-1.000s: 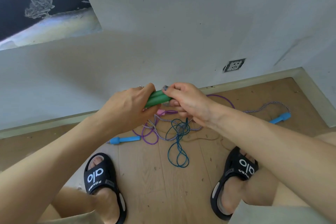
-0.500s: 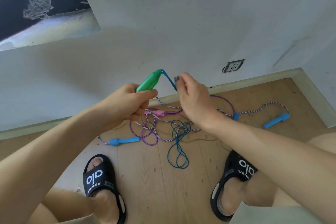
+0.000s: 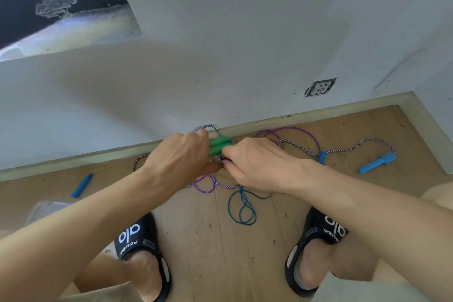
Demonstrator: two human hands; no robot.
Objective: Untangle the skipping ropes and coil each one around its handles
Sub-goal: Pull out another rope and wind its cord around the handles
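I am gripping both green handles (image 3: 219,145) side by side in my left hand (image 3: 181,157) as a core, while my right hand (image 3: 255,167) is pinching the teal cord (image 3: 241,208) close against them to wrap it, its slack trailing to the floor (image 3: 196,228).

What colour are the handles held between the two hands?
Green: the handles show between the left hand and right hand in the head view.

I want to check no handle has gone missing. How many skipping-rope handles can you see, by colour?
Green handles: 2, side by side, held by the left hand
Blue handles: 2, one on the floor at left, one at right
Total: 4. Any pink or purple handle is hidden now.
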